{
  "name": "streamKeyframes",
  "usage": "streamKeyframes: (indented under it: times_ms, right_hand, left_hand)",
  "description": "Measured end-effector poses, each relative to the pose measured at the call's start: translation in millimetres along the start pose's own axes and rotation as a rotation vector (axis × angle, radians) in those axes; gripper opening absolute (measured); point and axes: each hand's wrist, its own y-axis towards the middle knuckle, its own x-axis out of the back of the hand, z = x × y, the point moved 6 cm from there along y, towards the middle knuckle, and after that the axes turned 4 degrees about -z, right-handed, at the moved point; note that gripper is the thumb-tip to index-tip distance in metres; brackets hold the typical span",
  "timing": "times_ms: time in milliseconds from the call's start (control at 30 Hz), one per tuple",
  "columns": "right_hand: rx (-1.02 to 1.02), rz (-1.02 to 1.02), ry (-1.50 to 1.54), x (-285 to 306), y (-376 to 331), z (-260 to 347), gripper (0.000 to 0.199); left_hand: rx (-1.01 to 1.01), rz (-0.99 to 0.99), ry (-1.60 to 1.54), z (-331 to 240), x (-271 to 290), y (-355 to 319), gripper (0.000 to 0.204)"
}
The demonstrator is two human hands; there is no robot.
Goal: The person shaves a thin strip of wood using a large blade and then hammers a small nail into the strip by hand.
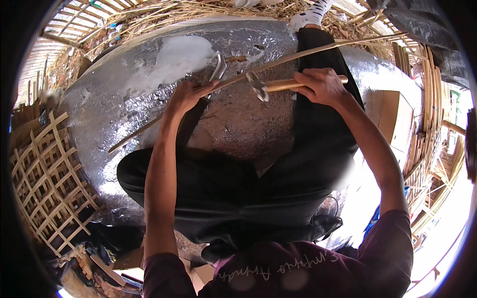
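Observation:
A long, thin bamboo strip (pixel 278 60) slants across my lap from lower left to upper right. My left hand (pixel 188 96) is closed around it, the thumb and fingers near the middle of the strip. Just beyond those fingers a bent, shiny metal piece (pixel 218 66) sticks out. A dark, flat, blade-like piece (pixel 190 124) runs below the same hand; whether the two are one tool, I cannot tell. In my right hand (pixel 322 86) is a hammer (pixel 284 85) with a wooden handle, its metal head close beside the strip and pointing left.
Silvery, wrinkled sheeting (pixel 99 109) spreads under my legs. At the left leans a woven bamboo lattice (pixel 47 186). A cardboard box (pixel 395 116) stands to the right, near upright bamboo slats (pixel 431 99). Straw and bamboo scraps (pixel 164 16) lie along the far side.

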Motion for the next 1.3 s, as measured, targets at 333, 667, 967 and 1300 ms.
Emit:
streamKeyframes:
  times_ms: [333,667,967,1300]
  right_hand:
    - [-0.133,0.143,-0.017,-16,-2,-7,0.026]
    - [-0.279,0.091,0.195,7,2,-24,0.023]
    - [-0.789,0.200,0.522,0,13,-13,0.029]
    - [-1.681,-0.131,1.420,-46,-2,95,0.025]
  left_hand:
    - [-0.085,-0.002,0.017,0,0,2,0.021]
    - [0.016,0.255,0.257,12,-9,5,0.039]
    - [0.190,0.187,0.199,21,-8,14,0.055]
    - [0.028,0.137,0.201,-2,-3,-3,0.035]
